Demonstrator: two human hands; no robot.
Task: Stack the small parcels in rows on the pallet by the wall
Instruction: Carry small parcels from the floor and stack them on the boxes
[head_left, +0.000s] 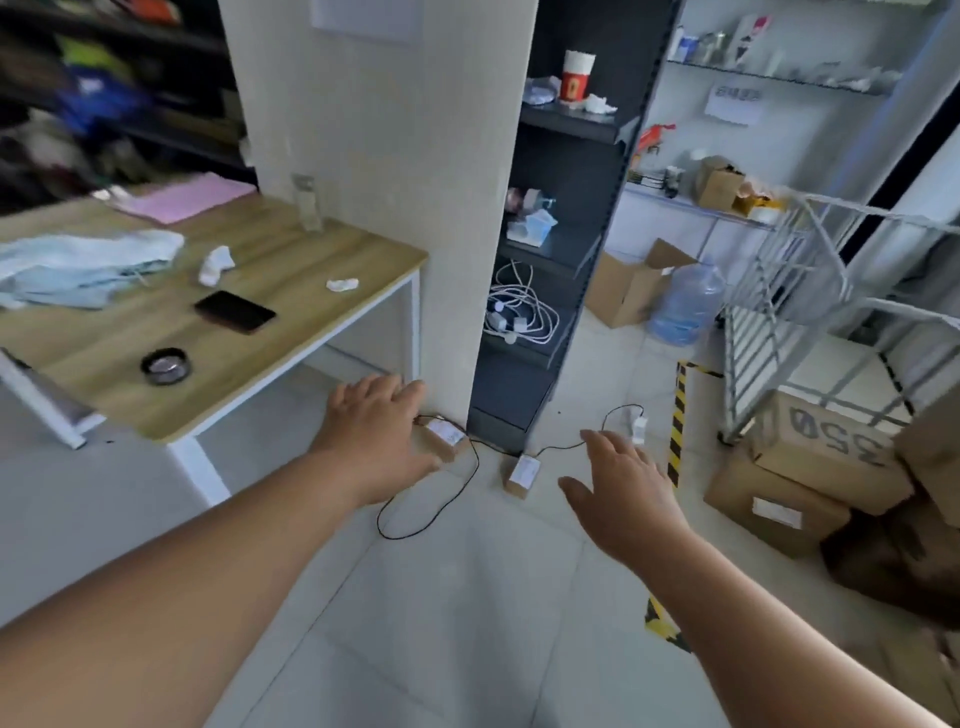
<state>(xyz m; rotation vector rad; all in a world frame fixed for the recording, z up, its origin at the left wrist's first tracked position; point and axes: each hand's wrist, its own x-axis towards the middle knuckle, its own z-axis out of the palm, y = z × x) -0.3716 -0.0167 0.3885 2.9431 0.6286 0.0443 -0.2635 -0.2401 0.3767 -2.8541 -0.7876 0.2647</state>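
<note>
Two small brown parcels with white labels lie on the tiled floor at the foot of a white pillar. My left hand (376, 431) reaches forward with straight fingers, just left of the first parcel (442, 439) and partly covering it. The second parcel (522, 475) lies a little to the right, between my two hands. My right hand (623, 483) hovers open, fingers spread, to the right of that parcel and holds nothing. No pallet is in view.
A thin black cable (441, 512) loops on the floor around the parcels. A wooden table (291, 332) stands at left, a dark shelf unit (550, 260) behind the pillar. Larger cardboard boxes (810, 467), a wire rack (789, 301) and yellow-black floor tape (677, 431) are at right.
</note>
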